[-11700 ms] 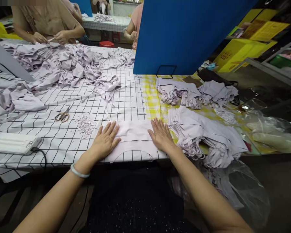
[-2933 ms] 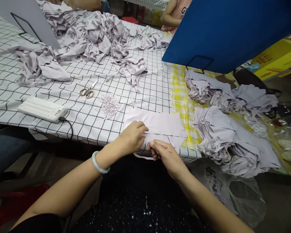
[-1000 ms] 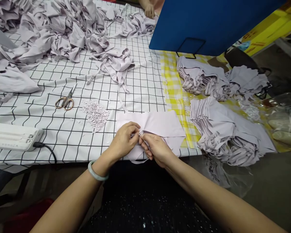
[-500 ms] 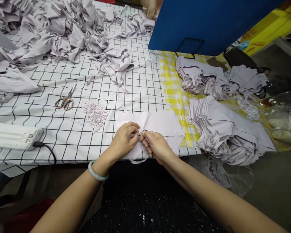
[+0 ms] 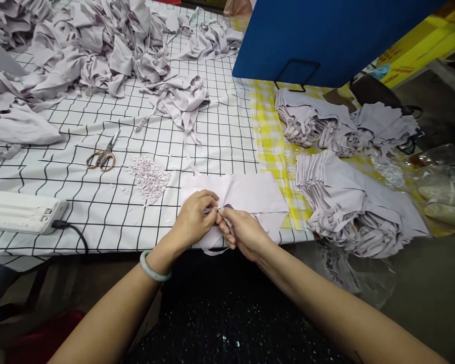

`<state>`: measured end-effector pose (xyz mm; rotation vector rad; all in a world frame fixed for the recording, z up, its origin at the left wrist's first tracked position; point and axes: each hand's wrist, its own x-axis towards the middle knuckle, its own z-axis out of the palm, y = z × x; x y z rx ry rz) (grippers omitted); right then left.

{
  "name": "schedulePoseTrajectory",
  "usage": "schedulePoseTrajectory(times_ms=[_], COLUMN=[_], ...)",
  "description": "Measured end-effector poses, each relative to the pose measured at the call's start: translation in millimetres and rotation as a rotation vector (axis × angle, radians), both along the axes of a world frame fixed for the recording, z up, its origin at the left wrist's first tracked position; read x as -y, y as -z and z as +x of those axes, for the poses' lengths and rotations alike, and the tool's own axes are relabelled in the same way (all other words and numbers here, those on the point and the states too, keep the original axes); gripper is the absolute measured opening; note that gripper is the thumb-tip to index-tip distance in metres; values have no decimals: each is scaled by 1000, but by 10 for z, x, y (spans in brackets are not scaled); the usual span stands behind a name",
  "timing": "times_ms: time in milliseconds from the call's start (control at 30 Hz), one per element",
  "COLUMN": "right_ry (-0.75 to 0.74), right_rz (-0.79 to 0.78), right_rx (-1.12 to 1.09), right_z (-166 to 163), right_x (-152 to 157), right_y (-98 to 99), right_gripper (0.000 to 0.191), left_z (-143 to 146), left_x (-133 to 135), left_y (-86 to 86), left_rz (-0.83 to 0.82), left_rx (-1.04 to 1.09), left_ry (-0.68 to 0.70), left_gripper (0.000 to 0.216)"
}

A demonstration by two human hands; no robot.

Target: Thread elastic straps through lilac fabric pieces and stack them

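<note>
Thumbs and fingers closed, the left hand [image 5: 195, 218] and right hand [image 5: 244, 230] pinch a small gathered bit of the pale cloth [image 5: 256, 192] — the rest lies flat under and just beyond them. Around it spreads a gridded tablecloth [image 5: 227, 136] bearing scissors [image 5: 105, 154] and heaped fabric [image 5: 98, 71]; rightward, yellow gingham [image 5: 265, 139] and stacked pieces [image 5: 356, 194]; farther back, a blue panel [image 5: 326, 35] and yellow box [image 5: 413, 53].

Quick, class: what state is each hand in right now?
Left hand: closed, pinching the cloth near its middle.
Right hand: closed, pinching the cloth beside it; the exact part is too small to tell.
</note>
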<state>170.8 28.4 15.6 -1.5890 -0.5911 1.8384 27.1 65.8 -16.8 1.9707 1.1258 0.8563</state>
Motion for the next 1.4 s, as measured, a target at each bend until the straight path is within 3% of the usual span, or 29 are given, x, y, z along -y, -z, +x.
schedulePoseTrajectory(times_ms=[133, 233, 333, 400, 467, 633, 700, 800, 900, 1067, 1267, 1400], right_ry=[27, 15, 11, 15, 51, 52, 13, -52, -170, -174, -200, -22], right_rz=[-53, -29, -77, -55, 96, 638, 684, 596, 511, 575, 543, 680], right_rx=[-189, -246, -318, -269, -7, 965, 1173, 1374, 1363, 1383, 1352, 1148], right_z=[93, 176, 252, 355, 544, 1201, 1376, 1489, 1538, 1645, 1549, 1411], right_x=[227, 500, 761, 876, 897, 422, 110, -291, -506, -566, -654, -576], right_y=[-79, -131, -159, -165, -153, -15, 67, 180, 267, 349, 318, 204], right_gripper=[29, 31, 35, 38, 37, 19, 19, 27, 20, 14, 9, 5], left_z=[-71, -160, -234, -262, -272, -260, -275, -339, -406, -394, -246, -240], left_x=[29, 78, 111, 115, 110, 127, 158, 192, 139, -242, -742, -756], left_y=[-37, -23, 51, 87, 81, 26, 69, 160, 140, -208, -536, -636], left_rz=[108, 215, 267, 286, 299, 324, 315, 311, 319, 254, -118, -76], left_rx=[-81, -294, -457, -502, -532, -573, -596, -641, -668, -820, -995, -908], left_ry=[128, 222, 214, 210, 181, -11, -54, -71, -96, -279, -100, 13], left_gripper=[11, 37, 55, 59, 64, 78, 83, 80, 66, 43, 23, 12])
